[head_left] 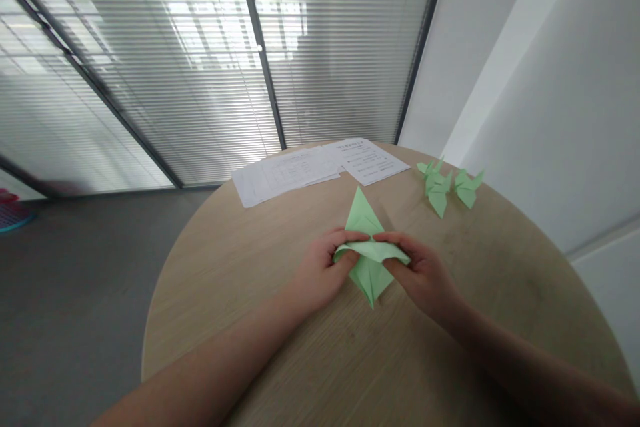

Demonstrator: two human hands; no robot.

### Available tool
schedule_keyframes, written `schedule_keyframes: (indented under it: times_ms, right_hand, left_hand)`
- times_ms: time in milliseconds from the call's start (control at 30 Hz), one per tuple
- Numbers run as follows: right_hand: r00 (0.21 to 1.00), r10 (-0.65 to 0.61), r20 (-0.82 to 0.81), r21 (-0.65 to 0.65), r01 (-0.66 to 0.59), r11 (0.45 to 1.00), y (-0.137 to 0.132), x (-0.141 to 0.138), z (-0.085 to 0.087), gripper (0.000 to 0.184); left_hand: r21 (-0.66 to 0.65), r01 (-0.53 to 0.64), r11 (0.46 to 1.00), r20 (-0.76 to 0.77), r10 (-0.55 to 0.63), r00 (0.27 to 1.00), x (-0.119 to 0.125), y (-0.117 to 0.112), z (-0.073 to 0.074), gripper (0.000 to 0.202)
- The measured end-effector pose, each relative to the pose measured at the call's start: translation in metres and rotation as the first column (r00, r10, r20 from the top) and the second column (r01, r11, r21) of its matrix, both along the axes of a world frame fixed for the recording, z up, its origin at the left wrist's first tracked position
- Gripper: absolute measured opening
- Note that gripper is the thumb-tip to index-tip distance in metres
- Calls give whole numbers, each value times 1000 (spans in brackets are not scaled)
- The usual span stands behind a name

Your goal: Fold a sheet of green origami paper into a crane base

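A partly folded sheet of light green origami paper (371,273) is held between both hands just over the table. One point of it faces away from me and another faces toward me, with a curved flap across its middle. My left hand (330,263) pinches the flap's left end between thumb and fingers. On the other side, my right hand (417,270) grips the flap's right end the same way, thumb underneath and fingers on top. The fingertips of both hands nearly meet at the paper's centre.
Several finished green paper figures (437,192) stand at the right rear of the round wooden table (210,280). Printed white sheets (285,173) lie along its far edge. Behind are glass panels with blinds (340,47) and a white wall (560,113). A blue-and-pink basket (13,213) sits on the floor at left.
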State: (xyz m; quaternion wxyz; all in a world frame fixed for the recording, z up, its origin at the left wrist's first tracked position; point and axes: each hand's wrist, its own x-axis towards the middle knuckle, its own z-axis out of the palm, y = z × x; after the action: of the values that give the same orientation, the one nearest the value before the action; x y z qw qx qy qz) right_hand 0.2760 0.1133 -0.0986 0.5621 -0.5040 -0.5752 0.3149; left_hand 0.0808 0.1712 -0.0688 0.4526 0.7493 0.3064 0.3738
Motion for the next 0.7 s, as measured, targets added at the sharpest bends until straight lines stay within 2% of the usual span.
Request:
schedule_keyframes:
  times_ms: [100, 200, 300, 400, 533, 700]
  right_hand:
    - [999, 9, 36, -41, -7, 999, 0, -4, -3, 29]
    - [996, 58, 65, -25, -57, 998, -2, -6, -4, 33]
    - [984, 171, 46, 28, -173, 985, -6, -6, -2, 38]
    - [959, 279, -46, 83, -275, 958, -9, -6, 0, 37]
    - [950, 273, -151, 41, -270, 962, -8, -7, -6, 37]
    - [955, 252, -155, 18, -253, 967, -5, -12, -6, 33]
  left_hand:
    - [-45, -44, 998, -16, 44, 999, 2, -1, -1, 23]
    - [-100, -84, 991, -13, 83, 996, 2, 0, -3, 23]
    - [-103, -115, 988, 5, 116, 993, 3, 0, -7, 24]
    - [-106, -156, 982, -2, 157, 988, 4, 1, -9, 26]
    - [-118, -180, 977, -20, 179, 984, 5, -1, -9, 30]
    - [-118, -148, 982, 10, 150, 989, 4, -9, -8, 39]
